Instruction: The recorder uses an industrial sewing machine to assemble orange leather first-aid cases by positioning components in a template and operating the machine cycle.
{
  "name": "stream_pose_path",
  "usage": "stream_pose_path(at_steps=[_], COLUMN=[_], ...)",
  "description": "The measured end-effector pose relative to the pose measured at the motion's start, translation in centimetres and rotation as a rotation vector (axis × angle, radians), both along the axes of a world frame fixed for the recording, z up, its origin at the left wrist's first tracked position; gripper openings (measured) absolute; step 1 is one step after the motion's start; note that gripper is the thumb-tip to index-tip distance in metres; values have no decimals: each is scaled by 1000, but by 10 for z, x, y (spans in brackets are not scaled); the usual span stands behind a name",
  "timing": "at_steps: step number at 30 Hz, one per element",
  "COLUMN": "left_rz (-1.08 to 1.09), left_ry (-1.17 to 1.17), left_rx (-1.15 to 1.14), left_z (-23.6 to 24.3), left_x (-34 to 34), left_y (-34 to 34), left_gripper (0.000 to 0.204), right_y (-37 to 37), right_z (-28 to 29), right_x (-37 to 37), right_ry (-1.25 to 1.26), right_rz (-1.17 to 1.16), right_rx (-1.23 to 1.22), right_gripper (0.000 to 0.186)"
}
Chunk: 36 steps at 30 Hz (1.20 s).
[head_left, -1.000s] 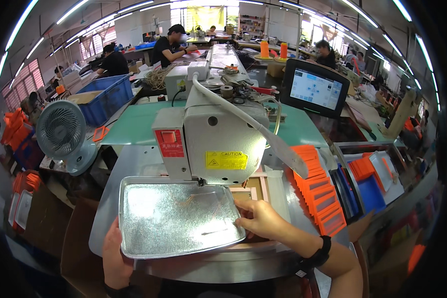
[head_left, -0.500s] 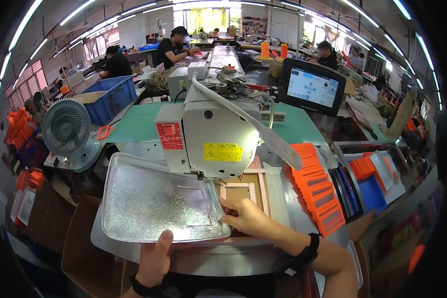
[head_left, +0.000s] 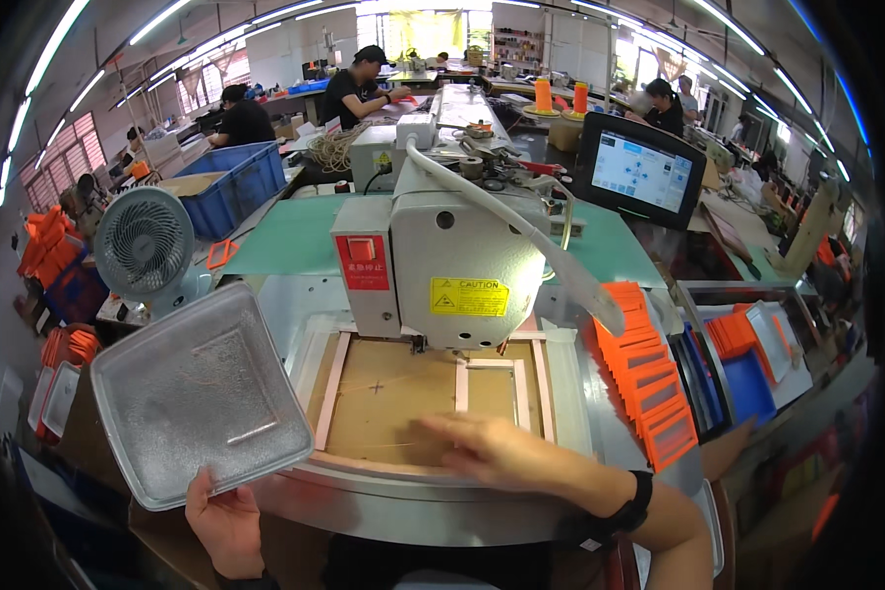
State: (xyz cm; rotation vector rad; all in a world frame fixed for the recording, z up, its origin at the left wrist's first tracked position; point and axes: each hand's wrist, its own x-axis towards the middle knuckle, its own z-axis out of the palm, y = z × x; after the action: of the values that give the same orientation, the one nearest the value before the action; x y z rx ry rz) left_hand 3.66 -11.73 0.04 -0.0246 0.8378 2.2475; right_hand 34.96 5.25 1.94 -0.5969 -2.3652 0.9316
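Note:
My left hand (head_left: 228, 524) pinches the lower edge of a shallow, silvery-grey tray (head_left: 182, 413), thumb on top. The tray is tilted off to the left of the machine, and a pale strip and thin orange threads show on its surface. My right hand (head_left: 482, 447) is open and somewhat blurred, its fingers stretched leftward over the brown board (head_left: 388, 393) beneath the grey sewing machine head (head_left: 452, 251). I cannot tell whether those fingers touch the board. Pinkish strips (head_left: 332, 393) frame the board, and a smaller rectangle of strips (head_left: 492, 393) lies on its right part.
Orange rectangular frames (head_left: 644, 383) lie in an overlapping row to the right. Behind them stands a screen (head_left: 642, 172). A fan (head_left: 146, 241) and a blue crate (head_left: 228, 192) stand at the left. The machine carries a red switch box (head_left: 362, 264). Co-workers sit farther back.
My left hand has carried the tray left and tilted it, uncovering the board. My right hand has let go of the tray's edge and opened over the board.

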Motion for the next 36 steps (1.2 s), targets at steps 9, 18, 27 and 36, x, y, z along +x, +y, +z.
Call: stream_pose_path(at_steps=[9,18,27,36], left_rz=[-116,-265,-251,-369], left_ry=[174,109,25,384], left_rx=[148,251,277,217], left_z=[18,13,0,5], left_x=[45,56,39,51], left_y=[24,64,47,42], left_gripper=[38,29,36,38], right_y=[18,70,2,16], right_z=[43,17,23,38], right_x=[36,32,-11,26], right_ry=[222,396,276,350], right_rz=[-434,-441,-295,-444], right_rx=[-55,-353,139,67], right_gripper=[3,7,20,4])
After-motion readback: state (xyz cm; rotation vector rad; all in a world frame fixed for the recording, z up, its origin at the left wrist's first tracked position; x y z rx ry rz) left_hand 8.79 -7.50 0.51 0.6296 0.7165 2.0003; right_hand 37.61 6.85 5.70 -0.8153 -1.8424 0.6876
